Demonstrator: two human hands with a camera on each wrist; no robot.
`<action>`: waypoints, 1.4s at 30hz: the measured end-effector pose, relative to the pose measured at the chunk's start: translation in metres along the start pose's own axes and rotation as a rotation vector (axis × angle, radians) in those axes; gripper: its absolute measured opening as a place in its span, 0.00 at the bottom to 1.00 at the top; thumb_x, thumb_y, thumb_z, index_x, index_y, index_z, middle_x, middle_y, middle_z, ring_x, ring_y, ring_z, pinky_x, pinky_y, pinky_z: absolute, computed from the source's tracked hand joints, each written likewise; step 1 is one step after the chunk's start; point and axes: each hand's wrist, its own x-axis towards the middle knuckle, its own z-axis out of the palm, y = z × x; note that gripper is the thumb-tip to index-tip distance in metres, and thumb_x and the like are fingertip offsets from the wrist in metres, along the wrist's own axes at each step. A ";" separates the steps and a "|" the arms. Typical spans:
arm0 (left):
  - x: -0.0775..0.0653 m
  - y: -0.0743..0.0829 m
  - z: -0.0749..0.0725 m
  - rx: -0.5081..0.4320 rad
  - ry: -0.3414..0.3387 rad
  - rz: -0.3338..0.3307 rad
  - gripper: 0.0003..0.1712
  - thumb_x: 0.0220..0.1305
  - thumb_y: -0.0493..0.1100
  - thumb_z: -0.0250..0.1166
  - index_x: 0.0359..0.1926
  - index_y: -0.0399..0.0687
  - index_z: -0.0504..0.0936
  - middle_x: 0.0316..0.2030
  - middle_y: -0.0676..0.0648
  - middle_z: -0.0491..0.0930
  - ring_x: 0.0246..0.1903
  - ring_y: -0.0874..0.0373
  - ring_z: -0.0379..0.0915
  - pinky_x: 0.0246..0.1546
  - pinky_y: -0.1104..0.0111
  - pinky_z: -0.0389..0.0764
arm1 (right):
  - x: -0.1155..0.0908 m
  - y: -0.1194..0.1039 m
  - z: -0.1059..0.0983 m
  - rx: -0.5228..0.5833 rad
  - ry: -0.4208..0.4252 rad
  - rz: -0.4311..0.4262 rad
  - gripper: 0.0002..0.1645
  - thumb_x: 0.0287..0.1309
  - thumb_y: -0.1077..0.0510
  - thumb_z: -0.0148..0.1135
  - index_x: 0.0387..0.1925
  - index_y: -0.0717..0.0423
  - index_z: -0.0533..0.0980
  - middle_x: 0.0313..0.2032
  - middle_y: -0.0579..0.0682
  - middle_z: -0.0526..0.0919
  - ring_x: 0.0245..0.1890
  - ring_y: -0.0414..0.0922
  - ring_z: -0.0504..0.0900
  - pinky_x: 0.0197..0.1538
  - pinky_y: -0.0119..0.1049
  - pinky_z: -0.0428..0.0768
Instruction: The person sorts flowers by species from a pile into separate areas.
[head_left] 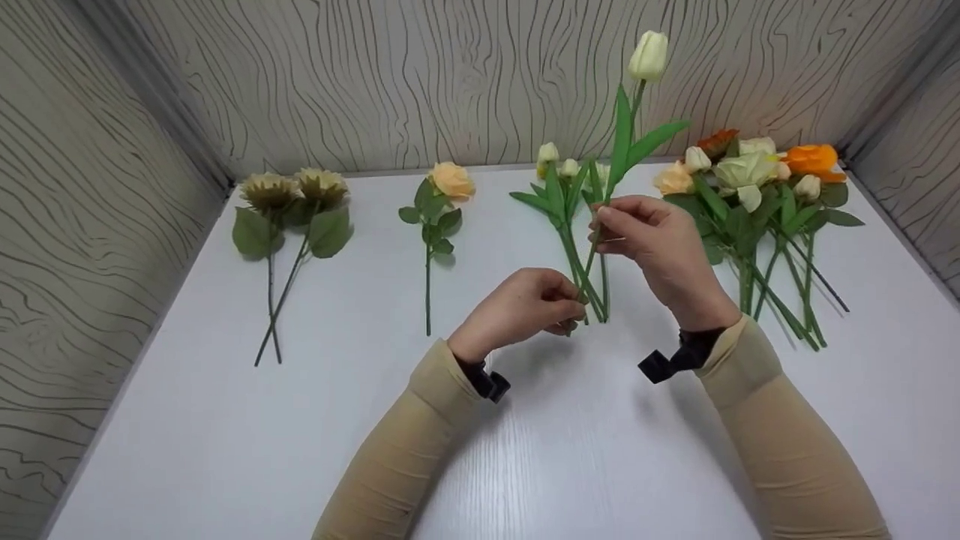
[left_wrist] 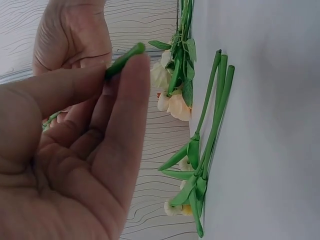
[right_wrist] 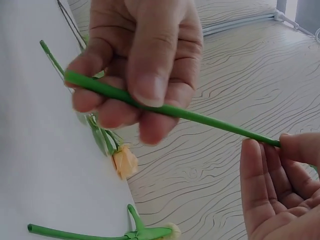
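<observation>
A pale cream tulip (head_left: 648, 57) with green leaves is held aloft, tilted, its bloom up and to the right. My right hand (head_left: 660, 244) pinches its stem just below the leaves. Lower down, my left hand (head_left: 525, 304) pinches the same stem (right_wrist: 210, 120) near its cut end between thumb and fingers. In the left wrist view the stem's tip pokes out past my left fingertips. Behind both hands, several more tulips (head_left: 555, 199) lie on the white table (head_left: 225, 450), their stems crossing; my right hand covers part of them in the head view.
Two brownish-cream flowers (head_left: 270, 193) with crossed stems lie at the far left. A single peach rose (head_left: 453, 181) is left of the tulips. A mixed heap of flowers (head_left: 742, 171), with orange and white blooms, lies at the right. A wood-grain patterned wall (head_left: 465, 82) stands behind.
</observation>
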 end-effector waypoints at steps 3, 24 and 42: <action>0.000 0.000 0.000 0.035 -0.019 -0.005 0.03 0.71 0.38 0.67 0.41 0.43 0.86 0.36 0.43 0.87 0.34 0.54 0.85 0.44 0.57 0.87 | 0.000 -0.001 0.000 -0.005 0.012 0.003 0.22 0.64 0.56 0.71 0.50 0.71 0.79 0.42 0.57 0.85 0.39 0.48 0.86 0.46 0.39 0.86; -0.003 0.012 -0.002 0.239 0.128 0.108 0.09 0.74 0.44 0.64 0.50 0.47 0.84 0.39 0.53 0.85 0.38 0.61 0.82 0.40 0.69 0.83 | 0.003 -0.003 -0.008 -0.079 0.031 0.001 0.22 0.62 0.59 0.73 0.51 0.71 0.78 0.38 0.58 0.86 0.36 0.47 0.86 0.41 0.37 0.87; -0.015 0.006 -0.016 1.034 0.274 0.179 0.41 0.72 0.56 0.66 0.78 0.48 0.62 0.75 0.39 0.62 0.73 0.42 0.60 0.73 0.52 0.61 | 0.079 0.037 -0.025 -0.743 -0.001 0.338 0.14 0.69 0.59 0.64 0.48 0.68 0.81 0.38 0.58 0.85 0.30 0.43 0.87 0.42 0.42 0.88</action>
